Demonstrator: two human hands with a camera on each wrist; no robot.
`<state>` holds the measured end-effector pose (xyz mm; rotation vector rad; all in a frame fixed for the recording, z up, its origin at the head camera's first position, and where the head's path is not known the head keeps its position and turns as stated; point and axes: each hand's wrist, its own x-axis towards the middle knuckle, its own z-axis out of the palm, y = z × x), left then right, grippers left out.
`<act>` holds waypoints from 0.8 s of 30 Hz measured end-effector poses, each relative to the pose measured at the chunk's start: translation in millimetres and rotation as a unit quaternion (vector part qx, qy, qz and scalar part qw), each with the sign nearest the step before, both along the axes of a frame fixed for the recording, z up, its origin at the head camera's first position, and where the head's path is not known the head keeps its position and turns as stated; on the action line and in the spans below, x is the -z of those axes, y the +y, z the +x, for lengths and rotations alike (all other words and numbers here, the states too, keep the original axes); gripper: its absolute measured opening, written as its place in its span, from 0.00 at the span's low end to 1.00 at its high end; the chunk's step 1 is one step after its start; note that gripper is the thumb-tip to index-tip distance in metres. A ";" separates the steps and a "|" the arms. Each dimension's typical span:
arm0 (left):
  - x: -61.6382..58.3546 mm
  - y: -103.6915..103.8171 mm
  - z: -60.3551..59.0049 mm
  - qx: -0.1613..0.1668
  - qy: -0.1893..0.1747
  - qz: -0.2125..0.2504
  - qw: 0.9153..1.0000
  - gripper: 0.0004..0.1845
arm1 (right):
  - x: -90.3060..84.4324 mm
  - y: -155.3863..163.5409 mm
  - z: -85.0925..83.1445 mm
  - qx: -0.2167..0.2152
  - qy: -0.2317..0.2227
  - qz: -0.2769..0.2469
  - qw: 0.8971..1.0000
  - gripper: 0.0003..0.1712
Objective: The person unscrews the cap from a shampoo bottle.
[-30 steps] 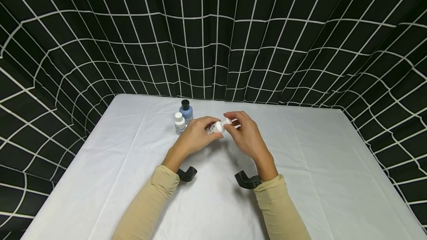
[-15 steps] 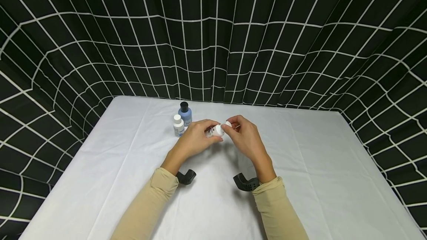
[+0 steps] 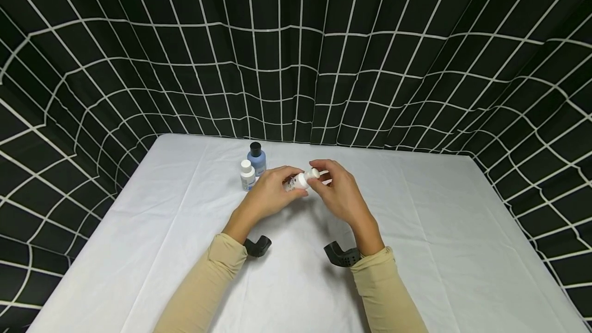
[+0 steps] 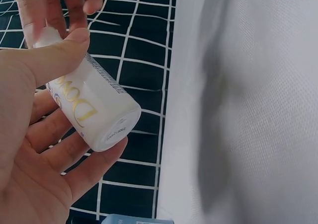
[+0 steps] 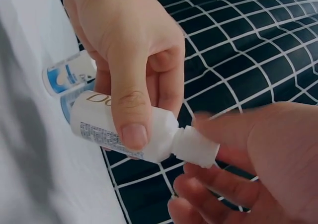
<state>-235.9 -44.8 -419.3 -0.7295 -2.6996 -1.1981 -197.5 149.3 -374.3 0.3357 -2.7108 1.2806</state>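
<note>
Left hand (image 3: 272, 189): curled round Dove bottle (image 4: 92, 105)
Right hand (image 3: 341, 191): pinching white cap (image 5: 195, 148) at bottle's top
Dove bottle: tilted, held above white tablecloth (image 3: 296, 281)
Blue bottle (image 3: 257, 162): upright, just behind white-capped bottle (image 3: 247, 178)

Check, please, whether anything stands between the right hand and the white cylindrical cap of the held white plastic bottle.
Nothing visible does: the right hand is at the white cylindrical cap, thumb and fingers around it. The left hand grips the white plastic bottle. The black-capped blue bottle and another white bottle stand to the left.
</note>
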 end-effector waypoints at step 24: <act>-1.8 -1.6 -0.2 0.004 0.004 0.000 1.000 0.24 | -0.2 2.0 -0.9 -0.016 0.042 -0.008 0.999 0.19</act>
